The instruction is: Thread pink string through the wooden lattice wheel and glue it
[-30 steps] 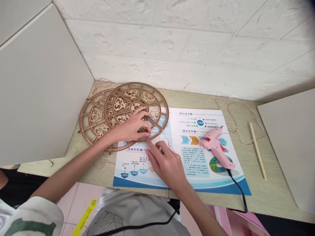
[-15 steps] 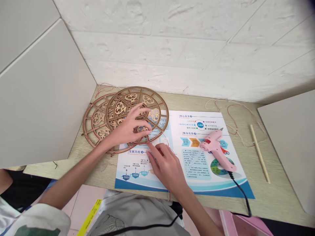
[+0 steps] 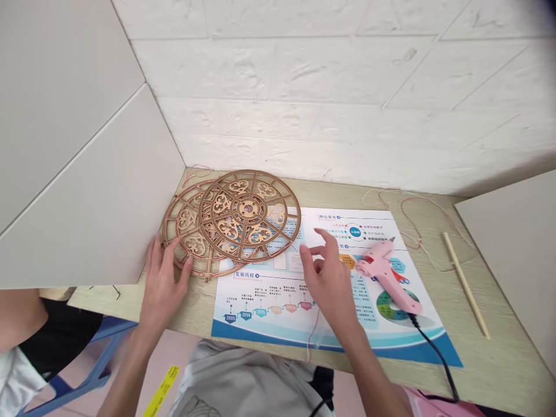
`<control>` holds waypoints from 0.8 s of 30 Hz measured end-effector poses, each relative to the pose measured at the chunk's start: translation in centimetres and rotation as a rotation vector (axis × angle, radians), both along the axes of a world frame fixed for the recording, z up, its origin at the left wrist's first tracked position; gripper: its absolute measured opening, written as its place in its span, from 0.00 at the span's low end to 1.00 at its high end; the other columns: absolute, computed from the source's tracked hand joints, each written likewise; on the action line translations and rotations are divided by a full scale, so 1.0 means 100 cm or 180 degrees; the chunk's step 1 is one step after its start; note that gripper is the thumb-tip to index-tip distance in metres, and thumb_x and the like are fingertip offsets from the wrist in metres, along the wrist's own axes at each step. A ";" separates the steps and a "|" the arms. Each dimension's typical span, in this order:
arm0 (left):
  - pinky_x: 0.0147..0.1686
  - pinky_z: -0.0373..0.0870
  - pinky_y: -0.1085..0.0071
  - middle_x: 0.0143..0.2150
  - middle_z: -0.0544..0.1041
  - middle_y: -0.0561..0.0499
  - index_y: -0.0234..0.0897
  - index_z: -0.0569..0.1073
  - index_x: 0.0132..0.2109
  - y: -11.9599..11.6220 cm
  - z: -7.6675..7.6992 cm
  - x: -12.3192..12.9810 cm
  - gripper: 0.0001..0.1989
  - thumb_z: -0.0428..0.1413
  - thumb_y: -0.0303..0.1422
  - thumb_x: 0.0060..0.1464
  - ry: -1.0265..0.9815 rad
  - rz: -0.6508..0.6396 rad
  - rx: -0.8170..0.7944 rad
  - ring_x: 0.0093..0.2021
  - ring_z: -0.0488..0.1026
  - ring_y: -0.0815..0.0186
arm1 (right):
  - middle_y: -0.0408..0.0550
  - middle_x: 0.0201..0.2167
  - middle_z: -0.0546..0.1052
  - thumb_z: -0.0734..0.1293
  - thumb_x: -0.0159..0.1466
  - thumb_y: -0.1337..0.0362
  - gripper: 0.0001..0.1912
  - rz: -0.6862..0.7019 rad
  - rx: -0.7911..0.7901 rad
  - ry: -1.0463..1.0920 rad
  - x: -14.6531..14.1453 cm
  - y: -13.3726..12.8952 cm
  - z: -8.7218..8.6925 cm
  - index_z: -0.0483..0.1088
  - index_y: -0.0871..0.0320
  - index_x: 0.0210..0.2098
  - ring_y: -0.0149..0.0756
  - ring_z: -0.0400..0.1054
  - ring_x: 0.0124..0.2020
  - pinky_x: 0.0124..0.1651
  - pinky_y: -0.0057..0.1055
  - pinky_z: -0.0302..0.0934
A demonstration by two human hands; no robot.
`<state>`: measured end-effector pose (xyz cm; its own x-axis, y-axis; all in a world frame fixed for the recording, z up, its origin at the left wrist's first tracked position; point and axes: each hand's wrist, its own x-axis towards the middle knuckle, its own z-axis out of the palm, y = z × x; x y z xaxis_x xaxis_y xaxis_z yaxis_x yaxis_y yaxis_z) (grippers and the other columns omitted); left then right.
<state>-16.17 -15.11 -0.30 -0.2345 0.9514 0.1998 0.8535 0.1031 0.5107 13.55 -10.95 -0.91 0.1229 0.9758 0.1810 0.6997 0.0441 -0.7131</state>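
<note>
Both hands have come off the discs since the earlier frame. Left to right: left hand (image 3: 163, 275) empty, fingers spread wide, tips at the near rim of the lower laser-cut wooden disc (image 3: 185, 221), contact unclear; upper laser-cut wooden disc (image 3: 249, 211) lies flat, overlapping it, right edge on the printed sheet (image 3: 260, 324). Right hand (image 3: 325, 275) empty, fingers spread wide, above that sheet, just left of the pink glue gun (image 3: 382, 269); red thread (image 3: 417, 231) lies on the desk (image 3: 504, 359) beyond, wooden stick (image 3: 464, 284) far right.

bare L hand (image 3: 165, 278), bare R hand (image 3: 325, 278), lt grey clothing (image 3: 243, 382)
</note>
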 end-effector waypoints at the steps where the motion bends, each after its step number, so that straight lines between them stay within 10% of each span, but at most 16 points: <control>1: 0.70 0.48 0.44 0.73 0.50 0.39 0.40 0.64 0.64 0.000 -0.001 0.003 0.24 0.49 0.44 0.66 -0.0031 0.0000 -0.0040 0.73 0.46 0.47 | 0.47 0.30 0.78 0.57 0.70 0.51 0.28 -0.0049 -0.0080 -0.0030 0.001 0.006 0.001 0.59 0.64 0.62 0.34 0.64 0.17 0.26 0.31 0.56; 16: 0.71 0.50 0.46 0.70 0.58 0.43 0.45 0.65 0.64 0.004 0.003 0.006 0.26 0.54 0.36 0.59 -0.0428 -0.0005 0.0177 0.72 0.52 0.50 | 0.49 0.30 0.77 0.69 0.55 0.54 0.28 -0.0417 -0.0854 0.1365 0.016 0.100 -0.002 0.70 0.63 0.51 0.39 0.67 0.29 0.34 0.35 0.60; 24: 0.66 0.65 0.68 0.59 0.73 0.47 0.38 0.75 0.50 0.011 0.030 0.002 0.16 0.59 0.23 0.54 -0.4031 0.1489 0.0744 0.63 0.68 0.62 | 0.41 0.20 0.70 0.77 0.44 0.55 0.22 0.0021 -0.1166 0.2673 0.012 0.102 0.002 0.74 0.62 0.34 0.26 0.56 0.19 0.20 0.26 0.49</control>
